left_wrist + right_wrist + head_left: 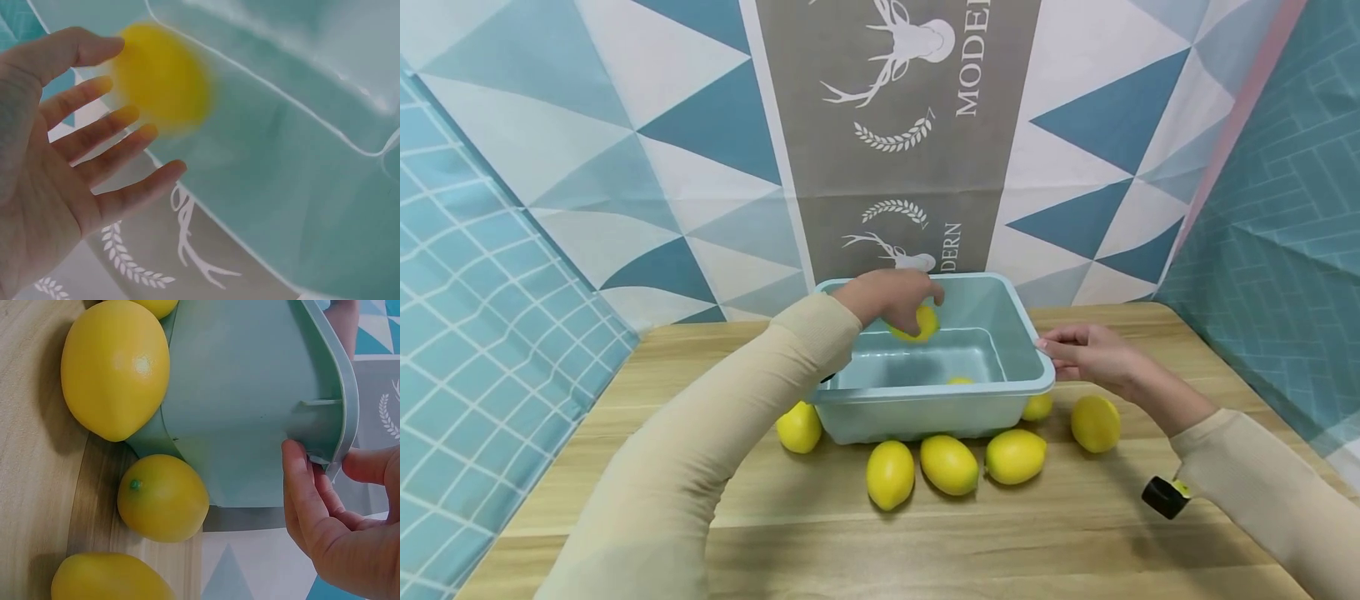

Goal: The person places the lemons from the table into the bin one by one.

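A light blue plastic bin (pixel 917 410) stands on the table near the back wall. My left hand (pixel 891 296) is over its inside. In the left wrist view that hand (pixel 69 144) has its fingers spread, and a blurred lemon (pixel 165 78) is just beyond the fingertips, apparently loose in the air above the bin floor. Another lemon (pixel 959 381) lies inside the bin, mostly hidden by the front wall. At the right rim, my right hand (pixel 1090 358) pinches the edge; the right wrist view shows the thumb on one side of the rim and fingers on the other.
Along the bin's front lie several lemons, among them one lemon (pixel 891 475) near the middle. A lemon (pixel 799 427) sits by the left corner, and another lemon (pixel 1095 424) lies right of the bin. Patterned sheets (pixel 700 167) rise behind the wooden table (pixel 940 550).
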Motion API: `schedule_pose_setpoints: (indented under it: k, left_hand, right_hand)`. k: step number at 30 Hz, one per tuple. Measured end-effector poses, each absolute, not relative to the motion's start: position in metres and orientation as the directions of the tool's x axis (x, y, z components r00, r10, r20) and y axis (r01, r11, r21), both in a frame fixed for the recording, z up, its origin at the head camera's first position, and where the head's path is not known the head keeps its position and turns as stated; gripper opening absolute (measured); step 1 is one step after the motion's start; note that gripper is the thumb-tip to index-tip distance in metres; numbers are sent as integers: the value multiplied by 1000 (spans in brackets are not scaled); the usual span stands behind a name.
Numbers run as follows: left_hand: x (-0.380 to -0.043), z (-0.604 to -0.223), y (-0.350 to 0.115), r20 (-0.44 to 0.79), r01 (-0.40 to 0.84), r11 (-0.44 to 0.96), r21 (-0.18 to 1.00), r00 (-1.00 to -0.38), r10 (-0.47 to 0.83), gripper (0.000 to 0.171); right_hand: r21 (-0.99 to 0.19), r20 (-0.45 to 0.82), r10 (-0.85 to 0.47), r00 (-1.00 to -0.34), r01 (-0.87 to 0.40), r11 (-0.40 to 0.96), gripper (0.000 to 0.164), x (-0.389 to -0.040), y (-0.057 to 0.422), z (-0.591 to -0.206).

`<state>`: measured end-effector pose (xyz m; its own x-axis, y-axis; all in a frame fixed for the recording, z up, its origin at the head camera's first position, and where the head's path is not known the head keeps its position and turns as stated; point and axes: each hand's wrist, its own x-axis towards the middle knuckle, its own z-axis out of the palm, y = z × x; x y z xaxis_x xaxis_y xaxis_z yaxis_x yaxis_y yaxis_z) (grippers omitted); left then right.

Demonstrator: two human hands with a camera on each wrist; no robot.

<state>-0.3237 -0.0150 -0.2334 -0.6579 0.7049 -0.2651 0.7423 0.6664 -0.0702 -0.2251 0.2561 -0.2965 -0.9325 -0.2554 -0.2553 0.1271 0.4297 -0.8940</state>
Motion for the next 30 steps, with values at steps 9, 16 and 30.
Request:
schedule_pose_setpoints:
  k: [9, 16, 30]
  left_hand:
    - [-300, -215, -34, -196, 705, 700, -113, -706, 680, 55]
    - [-272, -204, -64, -104, 703, 694, -154, -710, 696, 51]
    - [-229, -219, -106, 138, 738, 647, -193, -632, 762, 42]
  right_hand:
    - [-905, -243, -266, -933, 120, 407, 54, -224, 253, -299]
    - [-884, -259, -250, -933, 125, 450, 56, -225, 255, -297]
    - [-879, -268, -255, -929, 128, 460, 56, -225, 256, -295]
